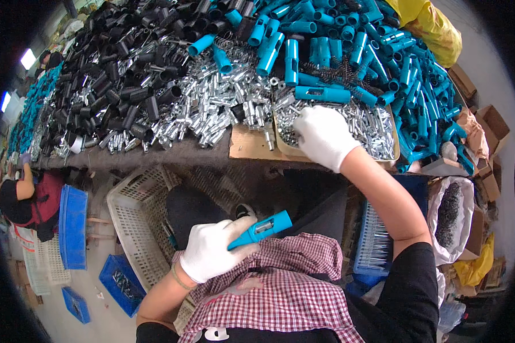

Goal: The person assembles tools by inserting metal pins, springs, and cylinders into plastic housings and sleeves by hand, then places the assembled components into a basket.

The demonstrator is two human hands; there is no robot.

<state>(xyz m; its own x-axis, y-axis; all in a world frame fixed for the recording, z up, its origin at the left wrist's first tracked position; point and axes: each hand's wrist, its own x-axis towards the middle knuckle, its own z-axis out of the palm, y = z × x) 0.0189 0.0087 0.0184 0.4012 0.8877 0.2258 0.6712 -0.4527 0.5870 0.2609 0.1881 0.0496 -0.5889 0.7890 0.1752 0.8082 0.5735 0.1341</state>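
My left hand, in a white glove, is closed around a teal tube with a slot cut in its side. It holds the tube above my lap, over the checked apron. My right hand, gloved too, reaches into a shallow tray of small metal parts at the table's near edge. Its fingers point down and are bunched; whatever is between them is hidden. Teal tubes and dark springs lie just beyond this hand.
Black sleeves and silver metal pins heap the table. A pale plastic crate stands below, left; a blue basket of rods and white sack stand right. A co-worker is at far left.
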